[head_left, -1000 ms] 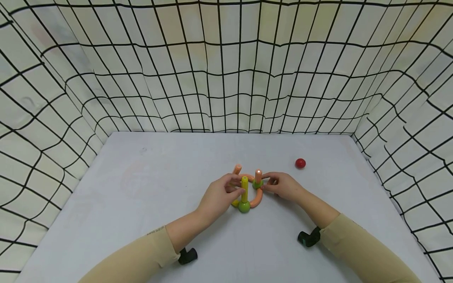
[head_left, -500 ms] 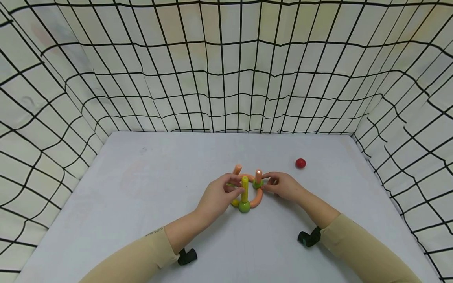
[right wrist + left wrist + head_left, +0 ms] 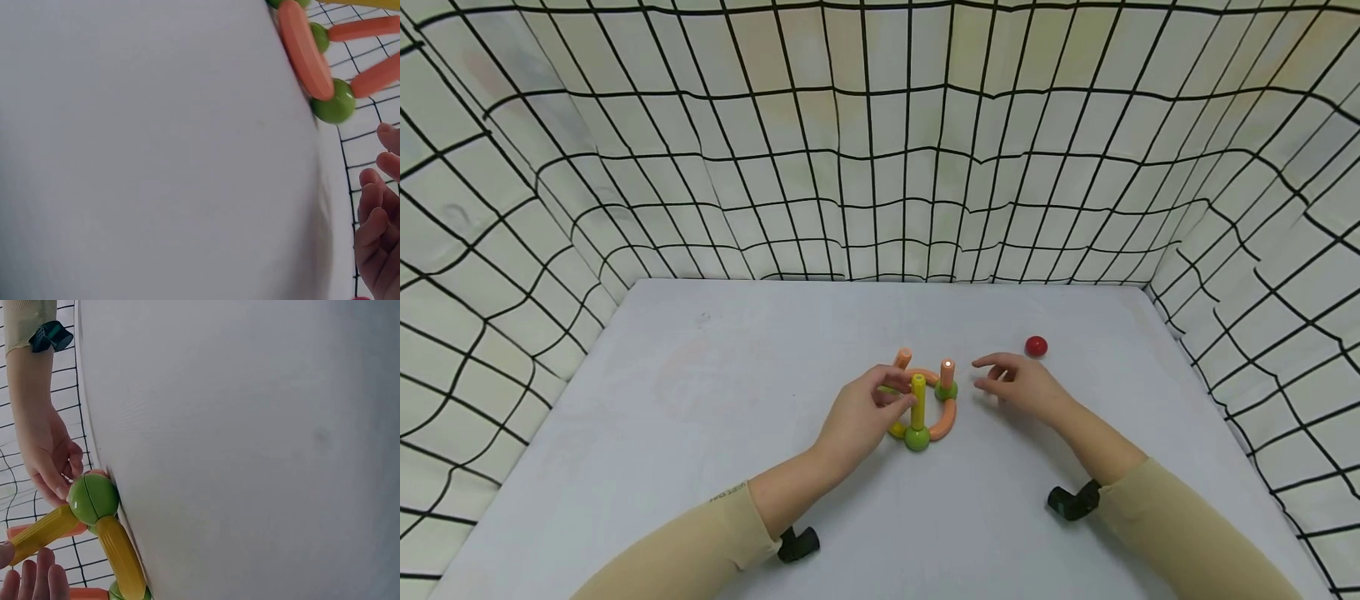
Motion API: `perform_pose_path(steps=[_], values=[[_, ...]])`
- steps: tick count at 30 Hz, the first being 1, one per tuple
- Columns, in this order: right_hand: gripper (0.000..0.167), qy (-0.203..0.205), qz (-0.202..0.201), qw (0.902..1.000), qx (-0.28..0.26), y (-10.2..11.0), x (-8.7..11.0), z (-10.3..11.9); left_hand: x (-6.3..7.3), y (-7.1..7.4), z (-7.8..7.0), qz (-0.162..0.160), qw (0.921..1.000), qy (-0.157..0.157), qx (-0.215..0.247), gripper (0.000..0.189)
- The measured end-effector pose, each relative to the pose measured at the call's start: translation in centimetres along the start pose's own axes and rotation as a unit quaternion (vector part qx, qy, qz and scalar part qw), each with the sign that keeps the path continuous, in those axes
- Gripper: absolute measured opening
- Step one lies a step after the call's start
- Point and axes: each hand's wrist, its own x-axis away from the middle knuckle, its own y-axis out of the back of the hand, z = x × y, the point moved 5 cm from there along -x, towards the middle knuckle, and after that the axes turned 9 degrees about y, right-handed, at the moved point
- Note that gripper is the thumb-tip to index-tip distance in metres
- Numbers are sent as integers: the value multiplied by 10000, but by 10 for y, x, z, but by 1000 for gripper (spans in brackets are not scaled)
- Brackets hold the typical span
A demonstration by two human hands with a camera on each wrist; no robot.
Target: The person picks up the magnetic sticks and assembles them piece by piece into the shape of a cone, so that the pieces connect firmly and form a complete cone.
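A ring of curved orange rods (image 3: 945,421) and yellow ones, joined by green balls (image 3: 917,438), lies on the table. Straight rods rise from the balls: a yellow rod (image 3: 918,402) in front, an orange rod (image 3: 947,373) at right, another orange rod (image 3: 903,358) leaning at the back. My left hand (image 3: 867,410) pinches the yellow rod near its upper part; in the left wrist view the thumb lies on its end. Apart from the ring, to its right, my right hand (image 3: 1022,387) has loosely bent fingers and holds nothing. In the right wrist view its fingers (image 3: 374,228) hang free beside the ring.
A red ball (image 3: 1036,346) lies on the white table (image 3: 737,375) just beyond my right hand. Black netting (image 3: 880,158) over pale walls encloses the table at the back and sides. A black device (image 3: 797,544) sits under each wrist.
My right hand has left the green ball at the foot of the right orange rod and moved right, toward the red ball. My left hand and the ring stay put.
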Motion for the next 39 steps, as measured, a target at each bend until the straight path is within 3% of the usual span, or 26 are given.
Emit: perform_pose_path(steps=[6, 16, 27, 34, 39], values=[[42, -56, -480, 9988, 39, 31, 4, -9, -1, 11, -2, -343, 9993, -131, 36, 22], [49, -353, -870, 9956, -23, 65, 12, -30, -10, 30, -5, -700, 9968, -373, -107, 26], [53, -583, -958, 9930, 384, 77, 11, -48, -23, 33, -2, -536, 9976, -377, -235, 37], [58, -850, -652, 9939, 277, 74, 7, -61, -31, 29, 2, -245, 9984, -226, -449, 49], [63, -969, -526, 9933, 332, 68, 3, -70, -34, 25, 2, -171, 9983, -202, -513, 46]])
